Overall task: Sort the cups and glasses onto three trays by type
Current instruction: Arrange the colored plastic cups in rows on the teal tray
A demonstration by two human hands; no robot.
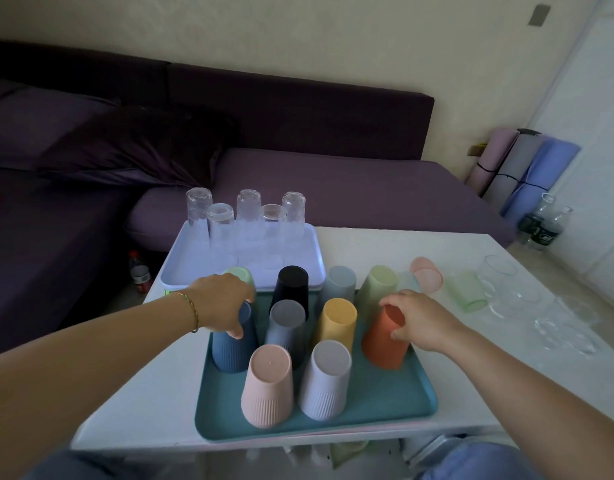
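A teal tray [385, 403] holds several upside-down plastic cups in different colours. My left hand [222, 303] grips the top of the dark blue cup [232, 351] at the tray's left side. My right hand [416, 317] grips the orange cup [381, 341] at the tray's right side. Behind, a white tray [180, 268] carries several inverted clear tall glasses [246, 213]. Right of the trays, a pink frosted cup [428, 275], a green frosted cup [466, 294] and several short clear glasses [548, 317] lie loose on the table.
The white table [385, 244] ends just below the teal tray, with a pink tray edge showing under it. A purple sofa [333, 181] stands behind. Rolled mats [527, 171] and bottles [541, 223] sit at the right wall; a bottle [139, 270] stands on the floor left.
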